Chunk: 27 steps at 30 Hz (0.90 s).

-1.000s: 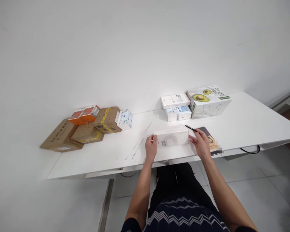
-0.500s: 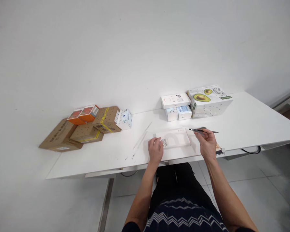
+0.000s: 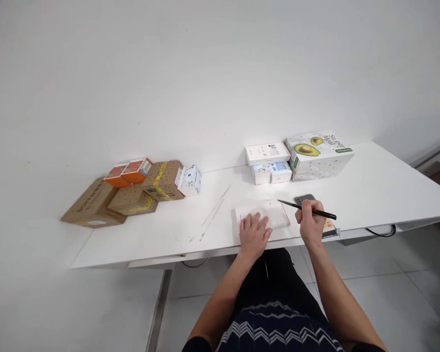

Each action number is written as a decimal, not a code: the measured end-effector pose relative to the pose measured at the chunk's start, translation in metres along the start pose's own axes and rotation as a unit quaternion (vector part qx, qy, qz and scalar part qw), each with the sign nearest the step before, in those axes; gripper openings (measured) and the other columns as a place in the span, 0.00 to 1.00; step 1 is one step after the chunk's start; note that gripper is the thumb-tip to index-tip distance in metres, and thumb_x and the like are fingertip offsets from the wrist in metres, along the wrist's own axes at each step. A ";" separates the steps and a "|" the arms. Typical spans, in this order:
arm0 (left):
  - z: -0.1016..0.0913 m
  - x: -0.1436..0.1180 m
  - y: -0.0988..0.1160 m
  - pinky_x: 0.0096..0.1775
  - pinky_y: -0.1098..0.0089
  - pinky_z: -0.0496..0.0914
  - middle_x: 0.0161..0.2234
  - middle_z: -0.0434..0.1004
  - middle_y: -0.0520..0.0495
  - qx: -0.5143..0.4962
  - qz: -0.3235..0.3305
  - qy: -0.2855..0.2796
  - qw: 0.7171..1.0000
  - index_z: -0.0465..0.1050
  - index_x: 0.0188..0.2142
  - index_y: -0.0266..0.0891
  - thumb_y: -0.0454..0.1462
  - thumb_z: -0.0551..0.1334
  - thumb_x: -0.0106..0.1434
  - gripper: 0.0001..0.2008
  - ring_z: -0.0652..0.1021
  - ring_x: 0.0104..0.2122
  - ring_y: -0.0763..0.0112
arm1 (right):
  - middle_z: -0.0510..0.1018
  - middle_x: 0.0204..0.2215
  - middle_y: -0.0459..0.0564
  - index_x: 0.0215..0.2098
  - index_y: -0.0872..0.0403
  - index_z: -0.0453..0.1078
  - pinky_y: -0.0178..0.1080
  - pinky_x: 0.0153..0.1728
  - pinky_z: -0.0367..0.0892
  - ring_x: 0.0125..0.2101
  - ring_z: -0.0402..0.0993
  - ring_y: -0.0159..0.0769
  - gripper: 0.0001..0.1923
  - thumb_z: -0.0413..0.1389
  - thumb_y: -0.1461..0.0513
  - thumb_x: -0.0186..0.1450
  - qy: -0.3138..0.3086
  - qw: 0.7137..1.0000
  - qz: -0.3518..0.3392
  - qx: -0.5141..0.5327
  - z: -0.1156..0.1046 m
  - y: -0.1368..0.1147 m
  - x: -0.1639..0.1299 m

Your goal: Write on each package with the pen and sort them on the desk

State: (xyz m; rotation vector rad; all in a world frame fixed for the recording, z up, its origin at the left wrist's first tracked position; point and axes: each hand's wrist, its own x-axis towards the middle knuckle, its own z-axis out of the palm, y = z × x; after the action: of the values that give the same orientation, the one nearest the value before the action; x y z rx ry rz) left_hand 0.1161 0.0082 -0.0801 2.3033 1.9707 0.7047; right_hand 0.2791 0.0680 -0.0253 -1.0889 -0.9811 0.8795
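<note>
Person [image 3: 278, 335] in a dark, zigzag-striped top works at a long white table [image 3: 388, 195]; the left hand [image 3: 255, 235] lies with fingers spread over the left part of a flat white box [image 3: 278, 215], apparently to steady it near the table's front edge; the right hand [image 3: 313, 222] is curled, thumb and fingers pinching a black pen [image 3: 324, 213] along its shaft, a hold that seems meant to keep the point under control; its tip hangs at the box's far right side (whether it touches cannot be told).

Just beyond the right hand lies a grey phone [image 3: 303, 198]; a dark-edged booklet [image 3: 330, 227], partly hidden, reaches the front edge.

Farther back, a slim white carton [image 3: 267, 153] rests across two small blue-and-white boxes [image 3: 280, 172], just beside an avocado-printed box [image 3: 322, 166]; brown cartons [image 3: 165, 178] and orange boxes [image 3: 135, 169] cluster well to the left, all likely set back to leave working room; bare tabletop runs between the groups and out to the right end, while the wall [image 3: 205, 73] bounds the far side.
</note>
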 end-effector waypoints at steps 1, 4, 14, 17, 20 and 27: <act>-0.001 -0.002 0.002 0.54 0.45 0.57 0.57 0.67 0.42 0.006 0.000 0.003 1.000 0.66 0.57 0.48 0.44 0.54 0.66 0.21 0.64 0.56 0.44 | 0.61 0.11 0.36 0.30 0.50 0.61 0.33 0.19 0.58 0.13 0.58 0.27 0.14 0.52 0.50 0.65 -0.021 1.000 0.018 0.007 0.001 0.003 0.000; -0.003 -0.003 0.008 0.53 0.46 0.58 0.54 0.70 0.42 0.027 0.001 0.025 0.999 0.69 0.54 0.47 0.44 0.54 0.66 0.19 0.66 0.53 0.45 | 0.75 0.22 0.44 0.37 0.51 0.69 0.37 0.26 0.67 0.22 0.70 0.32 0.17 0.50 0.48 0.64 -0.116 0.989 0.088 0.033 0.009 0.012 0.000; 0.011 0.001 0.008 0.50 0.55 0.62 0.53 0.72 0.45 0.106 0.019 0.104 0.989 0.71 0.51 0.43 0.44 0.57 0.64 0.17 0.69 0.51 0.54 | 0.71 0.18 0.40 0.30 0.51 0.61 0.36 0.27 0.66 0.22 0.68 0.31 0.09 0.52 0.54 0.62 -0.164 0.981 0.064 -0.076 0.027 0.044 -0.001; 0.013 0.000 0.007 0.49 0.55 0.63 0.53 0.73 0.45 0.119 0.026 0.109 0.987 0.70 0.53 0.43 0.44 0.57 0.64 0.19 0.70 0.51 0.54 | 0.76 0.24 0.46 0.34 0.52 0.66 0.37 0.29 0.68 0.25 0.72 0.33 0.12 0.49 0.53 0.64 -0.190 0.975 0.053 -0.101 0.025 0.049 -0.001; 0.014 0.001 0.006 0.49 0.55 0.62 0.53 0.73 0.45 0.122 0.027 0.114 0.986 0.70 0.53 0.42 0.43 0.57 0.64 0.19 0.70 0.50 0.53 | 0.77 0.28 0.49 0.35 0.53 0.70 0.39 0.32 0.69 0.28 0.73 0.35 0.14 0.49 0.53 0.63 -0.219 0.962 0.019 -0.162 0.024 0.049 -0.001; 0.015 0.000 0.006 0.49 0.55 0.62 0.52 0.73 0.45 0.117 0.031 0.121 0.985 0.71 0.52 0.42 0.43 0.57 0.64 0.19 0.70 0.50 0.52 | 0.74 0.22 0.46 0.28 0.53 0.68 0.38 0.30 0.66 0.23 0.69 0.34 0.13 0.50 0.53 0.62 -0.209 0.952 -0.014 -0.222 0.028 0.049 -0.002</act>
State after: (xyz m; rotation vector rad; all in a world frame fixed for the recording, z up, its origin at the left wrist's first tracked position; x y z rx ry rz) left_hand 0.1267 0.0116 -0.0919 2.5284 2.2014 0.8363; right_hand 0.2477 0.0863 -0.0685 -1.2858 -1.5999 0.9081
